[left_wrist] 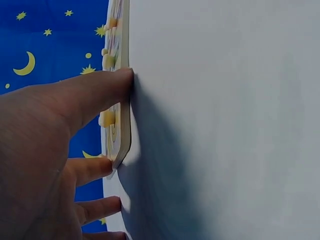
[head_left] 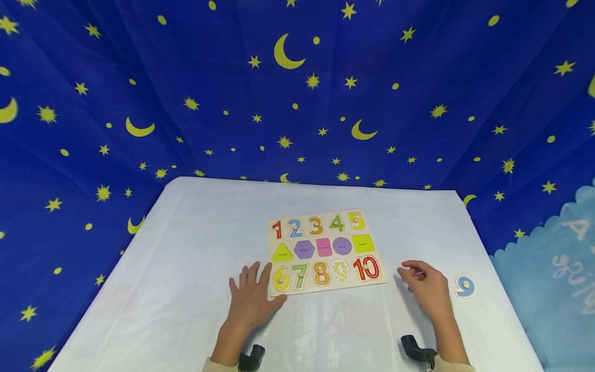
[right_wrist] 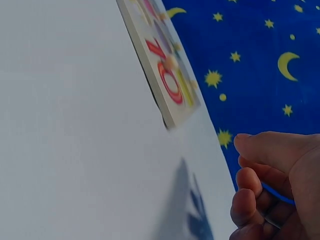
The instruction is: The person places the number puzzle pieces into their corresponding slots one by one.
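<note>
A wooden number puzzle board (head_left: 327, 235) lies on the table with coloured number pieces 1 to 8 and 10 in it. The slot for nine (head_left: 341, 270) shows only its printed yellow dots. My left hand (head_left: 251, 299) rests at the board's near left corner, its thumb against the front edge and its fingers spread along the left side. To the right of the board, my right hand (head_left: 427, 289) hovers over the table with loosely curled fingers and nothing in them. A blue nine piece (head_left: 464, 286) lies just right of that hand.
The white-covered table (head_left: 186, 248) is bordered by blue cloth (head_left: 297, 103) with yellow stars and moons. At the right hangs a light blue panel (head_left: 548, 274) with white letters. Black wrist mounts (head_left: 253, 357) sit on both forearms.
</note>
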A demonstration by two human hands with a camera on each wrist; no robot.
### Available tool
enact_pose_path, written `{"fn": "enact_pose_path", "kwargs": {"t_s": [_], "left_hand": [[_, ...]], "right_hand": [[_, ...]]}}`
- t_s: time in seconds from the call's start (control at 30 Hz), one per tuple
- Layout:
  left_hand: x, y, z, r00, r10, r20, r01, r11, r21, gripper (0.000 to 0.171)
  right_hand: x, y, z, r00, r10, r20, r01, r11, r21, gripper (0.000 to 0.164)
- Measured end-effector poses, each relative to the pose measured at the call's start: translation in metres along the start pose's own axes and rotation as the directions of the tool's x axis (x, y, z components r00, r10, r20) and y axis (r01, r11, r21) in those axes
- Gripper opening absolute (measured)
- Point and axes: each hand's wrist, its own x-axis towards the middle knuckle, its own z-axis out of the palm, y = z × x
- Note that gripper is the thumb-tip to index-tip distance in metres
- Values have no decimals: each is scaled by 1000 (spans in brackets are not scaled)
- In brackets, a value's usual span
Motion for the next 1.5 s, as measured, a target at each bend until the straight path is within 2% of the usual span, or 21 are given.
{"fn": "enact_pose_path", "kwargs": {"t_s": [0.23, 0.43, 0.67, 0.97, 1.1, 1.3, 1.5], "left_hand": [[0, -2, -1, 1000, -11, -8, 11, 1000, -1, 88], [0, -1, -1, 1000, -5, -30, 4, 1000, -3, 87], [1, -1, -3, 999, -5, -39, 5, 1000, 14, 87], [1, -1, -3, 1000, 6, -31, -6, 1000, 18, 87], [-1, -2, -3, 999, 11, -50, -10, 1000, 13, 87], [1, -2, -2, 999, 18, -42, -18, 1000, 12, 88], [4, -1, -1, 999, 16, -35, -16, 1000, 14, 88]], "right_hand": [[1, 16, -19, 999, 45, -17, -45, 999, -26, 32], [2, 31, -43, 988, 139, -61, -144, 986, -79, 40], [4, 50, -65, 948, 307, -77, -316, 936, -153, 47], [3, 66, -78, 895, 433, -103, -445, 880, -167, 50], [5, 70, -77, 884, 454, -108, -466, 867, -173, 51], [5, 81, -75, 872, 474, -123, -488, 857, -166, 53], [8, 82, -76, 886, 442, -142, -461, 876, -146, 47]]}}
